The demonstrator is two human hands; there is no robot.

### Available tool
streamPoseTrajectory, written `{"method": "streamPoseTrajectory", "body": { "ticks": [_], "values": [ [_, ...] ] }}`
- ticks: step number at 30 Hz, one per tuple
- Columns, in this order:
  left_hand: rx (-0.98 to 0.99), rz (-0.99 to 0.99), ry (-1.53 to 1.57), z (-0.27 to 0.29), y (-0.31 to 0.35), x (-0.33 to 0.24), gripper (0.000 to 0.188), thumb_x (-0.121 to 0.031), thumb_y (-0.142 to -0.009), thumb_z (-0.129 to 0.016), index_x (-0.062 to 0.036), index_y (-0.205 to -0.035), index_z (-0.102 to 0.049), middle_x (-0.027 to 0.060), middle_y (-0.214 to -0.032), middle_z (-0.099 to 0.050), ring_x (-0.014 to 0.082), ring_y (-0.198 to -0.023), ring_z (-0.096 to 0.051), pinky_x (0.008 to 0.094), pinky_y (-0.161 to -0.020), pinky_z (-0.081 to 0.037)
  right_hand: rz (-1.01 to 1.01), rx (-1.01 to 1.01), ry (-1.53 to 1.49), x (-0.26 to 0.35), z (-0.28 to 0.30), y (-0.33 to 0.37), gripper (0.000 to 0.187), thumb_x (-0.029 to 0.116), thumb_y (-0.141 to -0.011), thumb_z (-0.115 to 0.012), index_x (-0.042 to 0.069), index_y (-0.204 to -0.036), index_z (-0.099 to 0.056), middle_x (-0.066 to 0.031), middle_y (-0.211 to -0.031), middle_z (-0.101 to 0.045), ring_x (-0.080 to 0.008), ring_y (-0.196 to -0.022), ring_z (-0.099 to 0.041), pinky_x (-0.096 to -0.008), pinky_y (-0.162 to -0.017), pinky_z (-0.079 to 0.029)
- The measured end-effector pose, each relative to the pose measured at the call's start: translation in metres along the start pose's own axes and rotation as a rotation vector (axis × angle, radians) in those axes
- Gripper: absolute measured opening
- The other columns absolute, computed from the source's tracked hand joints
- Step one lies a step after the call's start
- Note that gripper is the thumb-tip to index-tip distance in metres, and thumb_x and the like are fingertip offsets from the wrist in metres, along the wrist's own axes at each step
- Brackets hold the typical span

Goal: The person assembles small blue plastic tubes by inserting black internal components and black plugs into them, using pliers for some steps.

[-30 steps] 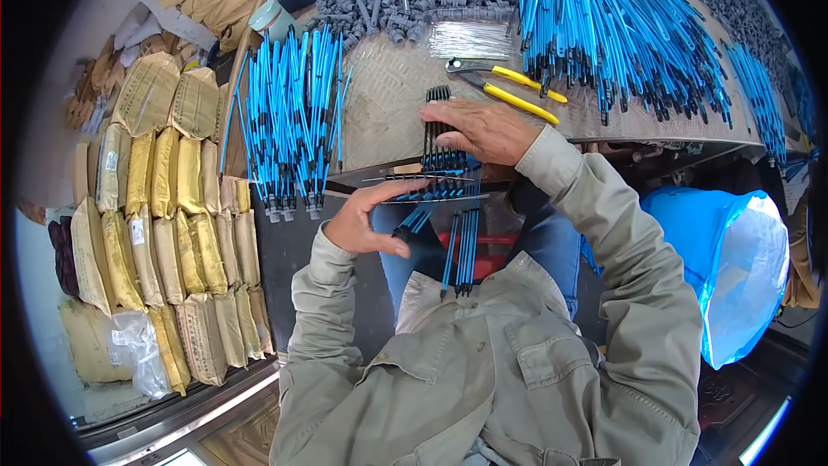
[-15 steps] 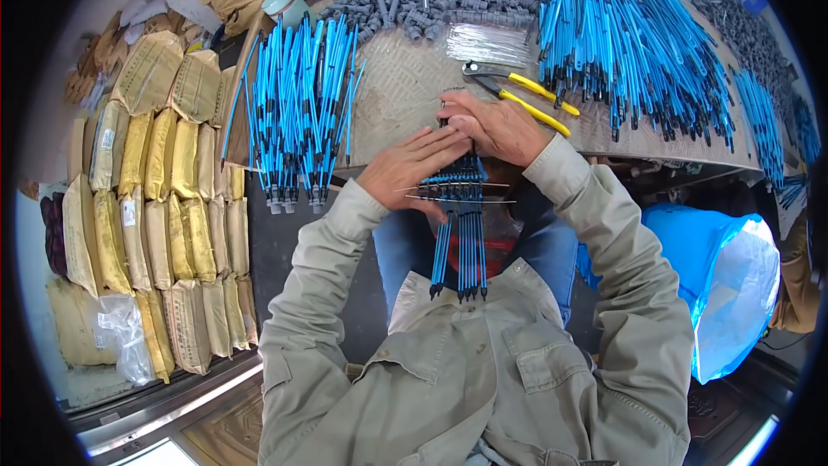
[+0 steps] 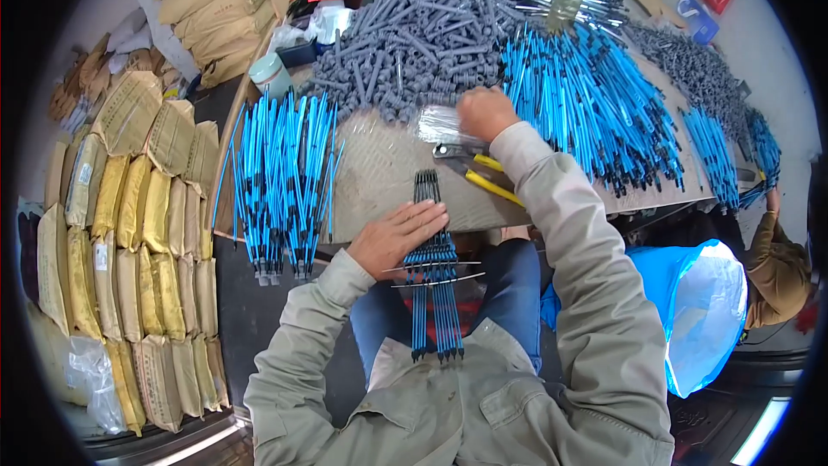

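My left hand (image 3: 399, 237) lies flat with its fingers stretched over a row of thin blue-and-black rods (image 3: 440, 306). The row juts over the table's near edge toward my lap, its black tips pointing at me. Two thin metal wires (image 3: 461, 278) cross the rods side by side. My right hand (image 3: 487, 112) is closed at the right end of a stack of silver wires (image 3: 438, 124); its fingertips are hidden. Pliers with yellow handles (image 3: 496, 188) lie just below that hand, partly covered by my right forearm.
Grey plastic parts (image 3: 414, 34) are heaped at the table's back. Blue rods are piled at left (image 3: 285, 177) and right (image 3: 586, 108). Stacked paper packages (image 3: 138, 207) stand at far left, a blue bag (image 3: 681, 311) at right. A co-worker's brown sleeve (image 3: 768, 267) shows at far right.
My right hand has left the rods and moved forward to the silver wires, closing there. My left hand stays on the rods. The view has shifted, showing more of the table's far side.
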State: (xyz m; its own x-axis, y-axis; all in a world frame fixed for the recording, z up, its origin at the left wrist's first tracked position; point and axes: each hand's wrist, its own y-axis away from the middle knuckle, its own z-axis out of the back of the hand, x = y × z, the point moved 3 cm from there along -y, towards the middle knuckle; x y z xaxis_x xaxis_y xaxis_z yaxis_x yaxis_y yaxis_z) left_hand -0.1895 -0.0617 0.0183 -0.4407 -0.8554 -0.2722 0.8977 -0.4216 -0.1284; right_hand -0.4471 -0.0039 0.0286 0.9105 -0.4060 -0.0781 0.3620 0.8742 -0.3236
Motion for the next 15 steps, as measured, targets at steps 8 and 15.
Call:
{"method": "streamPoseTrajectory", "body": {
  "ticks": [8,15],
  "values": [
    [-0.045,0.028,0.052,0.005,0.003,0.004,0.093,-0.017,-0.057,-0.071,-0.0064,-0.139,-0.029,0.0095,-0.144,-0.031,0.0265,-0.133,-0.030,0.0396,-0.109,-0.026,-0.034,0.004,0.076,0.010,0.007,-0.007,0.011,0.020,-0.072,-0.057,0.013,-0.069,-0.065,-0.0058,-0.079,-0.063,-0.0230,-0.083,-0.060,-0.0399,-0.072,-0.043],
    [-0.045,0.007,0.057,0.003,0.003,-0.002,0.095,-0.014,-0.054,-0.072,-0.0066,-0.139,-0.029,0.0099,-0.144,-0.031,0.0267,-0.133,-0.029,0.0397,-0.109,-0.025,-0.002,-0.125,-0.032,0.012,0.003,0.008,0.008,0.015,-0.070,-0.058,0.011,-0.068,-0.065,-0.0061,-0.077,-0.063,-0.0224,-0.078,-0.060,-0.0366,-0.071,-0.042]
  ]
}}
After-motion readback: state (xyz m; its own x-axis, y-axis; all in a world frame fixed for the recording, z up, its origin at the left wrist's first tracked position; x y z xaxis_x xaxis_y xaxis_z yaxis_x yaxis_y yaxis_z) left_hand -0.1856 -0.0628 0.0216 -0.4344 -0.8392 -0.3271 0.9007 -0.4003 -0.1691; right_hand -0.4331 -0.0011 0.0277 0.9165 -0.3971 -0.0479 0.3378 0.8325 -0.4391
